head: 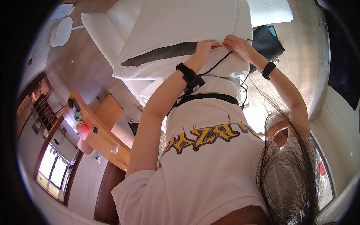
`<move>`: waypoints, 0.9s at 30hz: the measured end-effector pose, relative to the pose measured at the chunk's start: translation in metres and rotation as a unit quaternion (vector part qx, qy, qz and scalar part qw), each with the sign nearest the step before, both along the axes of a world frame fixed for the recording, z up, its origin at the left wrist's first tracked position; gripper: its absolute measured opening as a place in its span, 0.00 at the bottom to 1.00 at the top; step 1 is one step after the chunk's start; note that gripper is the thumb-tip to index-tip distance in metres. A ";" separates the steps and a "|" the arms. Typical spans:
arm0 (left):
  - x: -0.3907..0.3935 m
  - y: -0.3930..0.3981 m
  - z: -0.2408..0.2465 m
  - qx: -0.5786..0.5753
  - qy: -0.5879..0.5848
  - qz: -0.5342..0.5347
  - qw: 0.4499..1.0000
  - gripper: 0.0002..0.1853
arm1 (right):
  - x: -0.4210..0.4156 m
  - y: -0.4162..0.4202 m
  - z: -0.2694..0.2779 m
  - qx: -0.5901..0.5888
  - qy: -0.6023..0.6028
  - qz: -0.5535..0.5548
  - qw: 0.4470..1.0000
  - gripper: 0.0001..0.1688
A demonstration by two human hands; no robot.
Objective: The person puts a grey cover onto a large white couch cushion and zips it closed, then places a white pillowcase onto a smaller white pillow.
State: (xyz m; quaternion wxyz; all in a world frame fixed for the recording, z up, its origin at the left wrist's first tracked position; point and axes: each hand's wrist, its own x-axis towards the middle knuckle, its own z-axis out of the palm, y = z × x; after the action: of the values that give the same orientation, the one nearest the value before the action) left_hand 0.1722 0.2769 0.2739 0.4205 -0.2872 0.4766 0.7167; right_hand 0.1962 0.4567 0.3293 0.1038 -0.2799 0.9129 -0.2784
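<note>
A large white cushion (194, 19) in a fabric cover lies in front of me. Its zip is partly undone, and dark grey inner material (163, 53) shows through the long gap. My left hand (206, 48) pinches the cover at the right end of this gap. Close beside it, the fingertips of my right hand (237, 47) are closed on the zip edge. A small metal zip slider (220, 45) shows between the two hands; which fingers grip it is hard to tell. A black cable (216, 64) runs below my hands, across the cushion's front side.
A white sofa (101, 36) stands behind the cushion. To the right lies a black bag or folder (268, 42) on the floor. Looped cable (244, 87) hangs near my waist. At left are a wooden table (107, 140) with small items and a white stool (62, 31).
</note>
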 end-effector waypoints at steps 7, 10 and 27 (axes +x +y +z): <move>0.003 -0.005 -0.003 -0.001 0.018 -0.061 0.998 0.09 | -0.010 -0.007 0.005 0.043 -0.096 0.019 0.994 0.08; 0.007 -0.007 -0.013 0.008 0.048 -0.072 0.996 0.10 | -0.017 -0.008 -0.005 0.070 -0.111 0.058 0.990 0.08; -0.025 -0.007 0.003 -0.200 0.359 -0.501 0.762 0.18 | -0.003 -0.002 -0.002 0.095 -0.045 0.070 0.992 0.05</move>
State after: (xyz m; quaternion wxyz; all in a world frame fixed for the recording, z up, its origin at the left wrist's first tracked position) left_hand 0.1471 0.2700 0.2769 0.4505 0.1929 0.8013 0.3432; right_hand 0.1936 0.4545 0.3271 0.1900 -0.3197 0.9076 -0.1950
